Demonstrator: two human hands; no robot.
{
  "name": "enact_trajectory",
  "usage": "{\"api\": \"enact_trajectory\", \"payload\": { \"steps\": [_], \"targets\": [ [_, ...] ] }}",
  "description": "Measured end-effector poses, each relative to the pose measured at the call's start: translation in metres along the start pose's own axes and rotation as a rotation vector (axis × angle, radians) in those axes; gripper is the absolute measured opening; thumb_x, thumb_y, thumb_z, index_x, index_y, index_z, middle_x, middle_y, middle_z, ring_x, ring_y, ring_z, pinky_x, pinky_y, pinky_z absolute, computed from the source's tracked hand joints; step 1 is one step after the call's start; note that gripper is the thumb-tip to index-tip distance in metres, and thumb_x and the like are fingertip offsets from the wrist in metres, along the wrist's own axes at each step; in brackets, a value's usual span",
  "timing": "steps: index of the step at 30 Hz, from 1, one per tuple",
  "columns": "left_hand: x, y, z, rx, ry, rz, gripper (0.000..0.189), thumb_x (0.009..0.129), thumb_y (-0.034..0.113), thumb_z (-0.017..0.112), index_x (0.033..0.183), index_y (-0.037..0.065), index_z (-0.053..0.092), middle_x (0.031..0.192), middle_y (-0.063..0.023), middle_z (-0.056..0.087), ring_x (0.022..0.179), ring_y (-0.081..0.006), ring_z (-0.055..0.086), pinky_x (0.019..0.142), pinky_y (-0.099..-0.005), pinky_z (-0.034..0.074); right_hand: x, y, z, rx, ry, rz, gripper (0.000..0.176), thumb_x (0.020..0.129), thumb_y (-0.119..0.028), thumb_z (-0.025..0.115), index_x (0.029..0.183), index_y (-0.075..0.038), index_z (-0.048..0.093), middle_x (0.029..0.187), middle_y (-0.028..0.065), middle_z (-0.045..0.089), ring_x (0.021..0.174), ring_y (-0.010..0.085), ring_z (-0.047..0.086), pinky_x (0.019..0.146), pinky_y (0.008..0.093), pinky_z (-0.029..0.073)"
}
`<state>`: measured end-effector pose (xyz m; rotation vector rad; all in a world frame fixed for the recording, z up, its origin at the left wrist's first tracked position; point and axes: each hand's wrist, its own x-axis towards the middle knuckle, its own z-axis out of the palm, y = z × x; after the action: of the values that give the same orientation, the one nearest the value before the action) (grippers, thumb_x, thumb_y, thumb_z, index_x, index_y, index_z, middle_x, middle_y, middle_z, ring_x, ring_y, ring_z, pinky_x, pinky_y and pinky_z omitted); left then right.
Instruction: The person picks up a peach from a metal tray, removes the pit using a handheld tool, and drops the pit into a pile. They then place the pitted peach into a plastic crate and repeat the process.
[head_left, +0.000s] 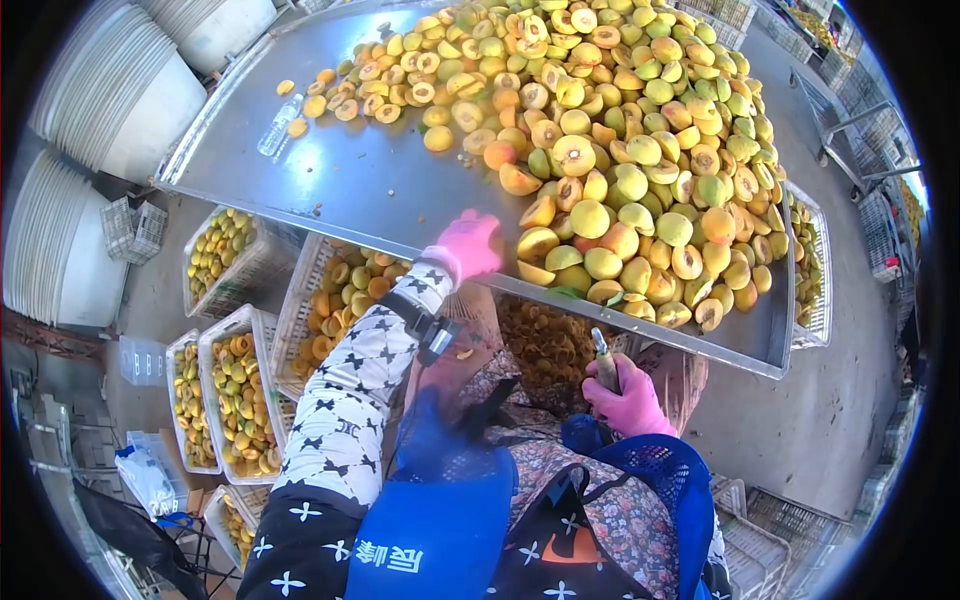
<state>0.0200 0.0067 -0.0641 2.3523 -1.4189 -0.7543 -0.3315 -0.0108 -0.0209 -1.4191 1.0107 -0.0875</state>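
My left hand (468, 243), in a pink glove, is over the near edge of the metal tray table (370, 190), left of the peach pile. Its fingers look curled in, and whatever may be inside them is hidden. My right hand (632, 398), also pink-gloved, is closed around a small hand tool (604, 362) with a wooden handle and a short metal tip pointing up, below the tray's edge. Heaped on the tray are yellow-green peaches (630, 180), many cut in half with stones or hollows showing.
A clear plastic bottle (280, 126) lies on the tray's left side. Crates of peaches (238, 400) stand below on the left. Beneath the tray between my hands is a container of brownish pieces (548, 345). Stacked white tubs (130, 90) stand at far left, a metal trolley (850, 125) at right.
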Motion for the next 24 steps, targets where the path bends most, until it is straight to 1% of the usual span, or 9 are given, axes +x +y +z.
{"api": "enact_trajectory", "payload": {
  "steps": [2,6,8,9,12,15,18,21,24],
  "targets": [
    [-0.002,0.004,0.001,0.073,0.088,0.032,0.053,0.068,0.016,0.077,0.116,0.005,0.059,0.116,-0.0194,0.056,0.095,-0.0343,0.064,0.083,-0.0400,0.054,0.003,0.004,0.003,0.003,0.007,-0.047,0.028,0.085,-0.018,0.071,0.107,-0.002,0.063,0.078,0.0046,0.068,0.065,0.0111,0.062,0.060,0.0277,0.050],
    [0.003,-0.015,0.006,-0.148,0.286,-0.032,0.055,0.073,0.015,0.075,0.121,0.000,0.055,0.109,-0.0172,0.061,0.090,-0.0306,0.066,0.078,-0.0385,0.054,0.006,0.011,0.002,0.028,0.022,-0.133,0.030,0.085,-0.019,0.072,0.108,-0.003,0.063,0.077,0.0041,0.068,0.065,0.0101,0.062,0.061,0.0284,0.051],
    [-0.011,-0.017,-0.013,-0.854,0.240,0.055,0.058,0.079,0.020,0.073,0.129,0.001,0.052,0.116,-0.0181,0.061,0.097,-0.0322,0.066,0.082,-0.0408,0.054,0.002,0.003,-0.001,0.032,0.010,-0.106,0.032,0.084,-0.020,0.073,0.109,-0.003,0.062,0.080,0.0083,0.069,0.067,0.0166,0.065,0.063,0.0318,0.052],
    [-0.020,-0.014,-0.019,-1.208,0.199,0.090,0.059,0.082,0.023,0.071,0.133,0.001,0.050,0.120,-0.0186,0.061,0.100,-0.0331,0.065,0.084,-0.0420,0.054,0.000,0.001,-0.001,0.033,-0.001,-0.085,0.032,0.084,-0.020,0.073,0.109,-0.003,0.062,0.081,0.0104,0.070,0.068,0.0199,0.067,0.064,0.0335,0.053],
    [-0.057,0.029,-0.028,-1.934,-0.257,0.376,0.062,0.089,0.027,0.063,0.142,0.000,0.042,0.129,-0.0193,0.058,0.110,-0.0356,0.062,0.091,-0.0464,0.053,0.009,0.001,0.005,-0.251,0.124,-0.395,0.030,0.083,-0.015,0.073,0.106,-0.001,0.060,0.074,0.0092,0.064,0.057,0.0190,0.062,0.055,0.0341,0.048],
    [-0.084,0.084,-0.017,-2.176,-0.446,0.353,0.063,0.090,0.029,0.058,0.144,0.001,0.041,0.135,-0.0206,0.056,0.117,-0.0371,0.059,0.099,-0.0476,0.049,0.012,-0.031,0.015,-0.397,0.271,-0.716,0.033,0.083,-0.018,0.074,0.108,-0.002,0.059,0.079,0.0163,0.064,0.067,0.0328,0.065,0.062,0.0413,0.050],
    [-0.093,0.111,0.001,-2.028,-0.220,0.294,0.056,0.093,0.031,0.054,0.141,0.001,0.047,0.126,-0.0221,0.061,0.116,-0.0366,0.059,0.101,-0.0480,0.047,0.013,-0.062,0.022,-0.447,0.346,-0.879,0.035,0.087,-0.025,0.071,0.110,-0.005,0.056,0.087,0.0194,0.065,0.079,0.0401,0.065,0.067,0.0478,0.051],
    [-0.095,0.118,0.007,-1.937,-0.243,0.451,0.053,0.095,0.031,0.051,0.137,0.000,0.050,0.125,-0.0215,0.061,0.117,-0.0341,0.057,0.102,-0.0459,0.046,0.016,-0.072,0.020,-0.589,0.363,-0.898,0.032,0.087,-0.024,0.070,0.109,-0.005,0.056,0.087,0.0177,0.063,0.074,0.0391,0.063,0.064,0.0469,0.050],
    [-0.106,0.134,0.005,-1.897,-0.084,0.376,0.045,0.096,0.029,0.052,0.129,-0.002,0.055,0.115,-0.0183,0.063,0.106,-0.0277,0.059,0.097,-0.0398,0.047,0.020,-0.067,0.023,-0.703,0.380,-0.865,0.033,0.086,-0.022,0.070,0.111,-0.005,0.056,0.084,0.0151,0.061,0.072,0.0375,0.063,0.061,0.0466,0.049]
  ]
}}
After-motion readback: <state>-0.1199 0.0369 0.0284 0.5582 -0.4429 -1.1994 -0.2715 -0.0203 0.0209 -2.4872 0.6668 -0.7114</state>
